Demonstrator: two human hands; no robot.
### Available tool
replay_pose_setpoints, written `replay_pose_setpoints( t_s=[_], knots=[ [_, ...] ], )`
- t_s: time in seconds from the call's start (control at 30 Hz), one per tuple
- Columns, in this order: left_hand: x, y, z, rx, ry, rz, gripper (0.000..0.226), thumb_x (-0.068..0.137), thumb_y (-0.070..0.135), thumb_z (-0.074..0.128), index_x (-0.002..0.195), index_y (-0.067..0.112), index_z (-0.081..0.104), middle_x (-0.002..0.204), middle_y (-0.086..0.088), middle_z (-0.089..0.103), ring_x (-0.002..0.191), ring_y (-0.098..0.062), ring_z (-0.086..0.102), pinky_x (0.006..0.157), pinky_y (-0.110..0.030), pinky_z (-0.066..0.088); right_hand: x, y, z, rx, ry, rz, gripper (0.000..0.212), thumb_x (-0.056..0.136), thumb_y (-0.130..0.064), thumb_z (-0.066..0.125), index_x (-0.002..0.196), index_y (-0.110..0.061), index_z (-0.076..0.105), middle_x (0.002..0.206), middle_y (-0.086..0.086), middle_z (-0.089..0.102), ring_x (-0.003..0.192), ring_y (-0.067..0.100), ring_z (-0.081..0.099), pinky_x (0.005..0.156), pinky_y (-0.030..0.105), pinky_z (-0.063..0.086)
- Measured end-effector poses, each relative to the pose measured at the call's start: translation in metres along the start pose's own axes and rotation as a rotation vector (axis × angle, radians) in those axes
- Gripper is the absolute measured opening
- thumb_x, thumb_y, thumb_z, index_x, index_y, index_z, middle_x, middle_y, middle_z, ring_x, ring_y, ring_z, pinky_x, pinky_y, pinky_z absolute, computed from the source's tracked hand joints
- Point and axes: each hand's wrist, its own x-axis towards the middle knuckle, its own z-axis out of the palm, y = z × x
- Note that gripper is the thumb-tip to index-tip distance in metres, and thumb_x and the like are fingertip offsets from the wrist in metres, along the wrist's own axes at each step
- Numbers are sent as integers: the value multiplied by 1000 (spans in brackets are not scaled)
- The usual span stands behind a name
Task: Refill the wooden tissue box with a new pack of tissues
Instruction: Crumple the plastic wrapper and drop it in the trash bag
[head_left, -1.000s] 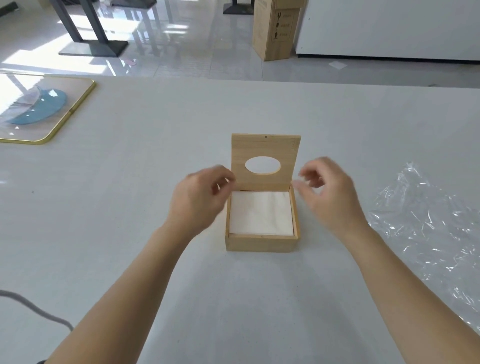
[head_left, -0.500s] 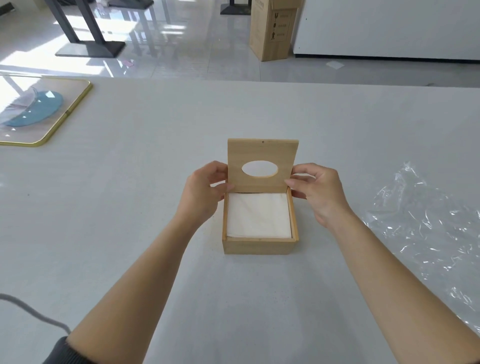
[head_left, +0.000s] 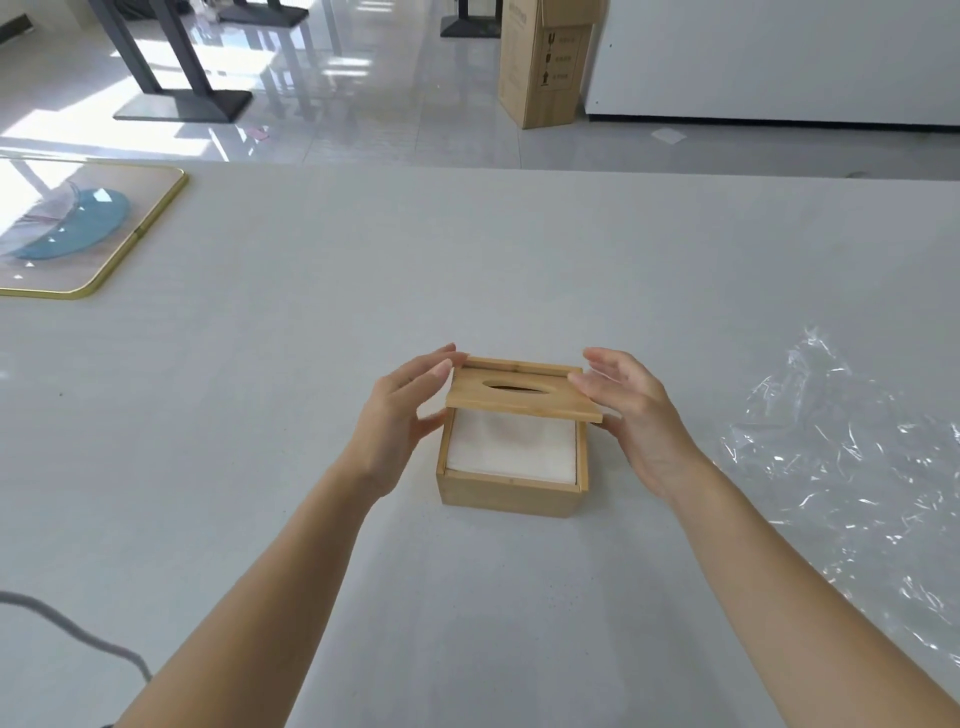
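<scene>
The left hand (head_left: 400, 421) curled loosely around the left edge of the lid (head_left: 522, 392), fingers lying over its far corner and the thumb just below its underside, while the right hand (head_left: 631, 415) was spread flat, fingers together, its fingertips touching the lid's right edge and its thumb hidden from view; neither hand was clamped tight, both seemed to steer the panel by its sides. Between the 2 hands the lid, with its oval slot, sat tilted over the wooden tissue box (head_left: 511, 486), raised at the near edge and apparently hinged at the far one. Under it the white tissues (head_left: 511, 449) filled the box nearly to the rim. To the right of the right hand, well apart, lay the crumpled clear plastic wrap (head_left: 852, 457) on the table (head_left: 311, 364). The step in hand looked like closing the lid, with the refill already in. The next move called for lowering the near edge evenly until it seated flush.
</scene>
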Motion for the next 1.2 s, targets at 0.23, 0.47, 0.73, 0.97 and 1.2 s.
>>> replay_pose_setpoints(
  t_s=[0.23, 0.47, 0.73, 0.97, 1.2],
  knots=[
    [-7, -12, -4, 74, -145, -131, 84, 77, 10, 72, 146, 26, 26, 146, 10, 42, 130, -8, 44, 87, -24, 50, -9, 5, -2, 35, -204, 41, 25, 80, -15, 66, 105, -19, 70, 104, 0, 73, 95, 14, 67, 75, 25, 50],
    [-10, -11, -4, 144, -216, -91, 83, 74, 10, 71, 145, 27, 31, 145, 5, 44, 136, -13, 36, 113, -48, 28, -12, 8, -1, 43, -190, 12, 29, 84, -8, 64, 108, -24, 67, 111, -1, 72, 105, 16, 65, 88, 31, 50],
    [-13, -12, -2, 196, -185, -62, 80, 75, 13, 71, 144, 28, 32, 143, 8, 46, 134, -8, 38, 111, -42, 32, -11, 11, -2, 35, -187, -11, 31, 84, -10, 64, 111, -24, 65, 111, -4, 71, 107, 12, 64, 91, 28, 50],
    [-23, -11, 12, 510, 15, 26, 76, 78, 44, 62, 145, 34, 27, 145, 19, 35, 134, 0, 30, 108, -27, 25, -18, 18, -1, -247, 12, -86, 58, 82, -36, 67, 134, -22, 47, 134, -7, 53, 119, 3, 50, 99, 25, 41],
    [-32, 2, 44, 983, 179, 311, 79, 78, 67, 41, 146, 34, 21, 157, 6, 18, 142, -8, 14, 115, -31, 11, -46, 11, -21, -617, 186, -361, 72, 83, -49, 59, 144, -29, 27, 148, -12, 33, 132, -6, 22, 111, 24, 18]
  ],
)
